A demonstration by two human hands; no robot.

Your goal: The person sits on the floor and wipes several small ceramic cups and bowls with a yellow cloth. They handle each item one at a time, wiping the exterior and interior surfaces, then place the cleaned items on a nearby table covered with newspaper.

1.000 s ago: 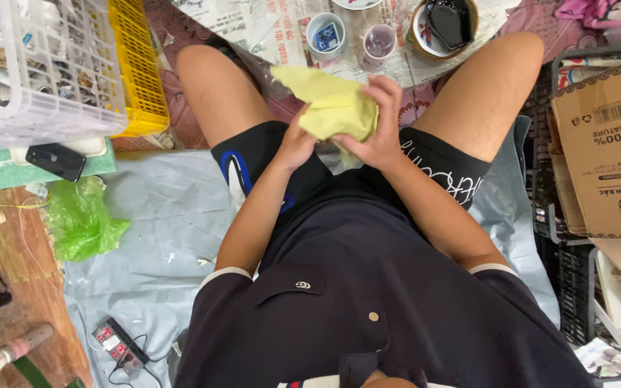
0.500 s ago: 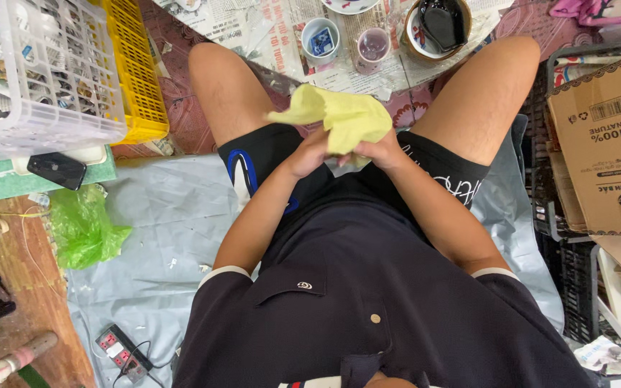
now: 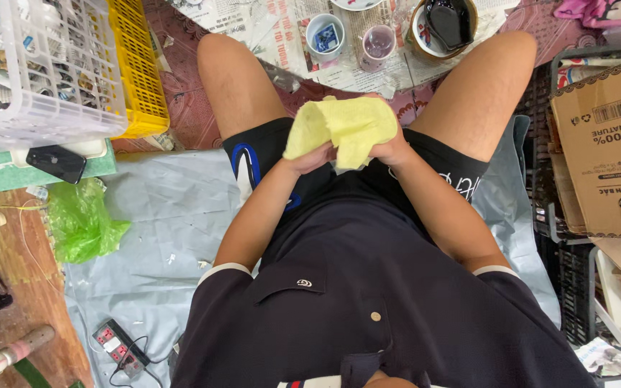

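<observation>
Yellow cloth (image 3: 346, 129): bunched over the lap, held up between both knees, long side running left to right.
Left hand (image 3: 314, 156): closed on its lower left edge.
Right hand (image 3: 391, 149): gripping the right side, partly hidden under the folds.
Nearer hand: neither; both touch it.
Surface: grey sheet (image 3: 152, 215) on the floor.
Around: white basket (image 3: 44, 79), cardboard box (image 3: 609, 144), paint cups (image 3: 325, 34) on newspaper.
</observation>
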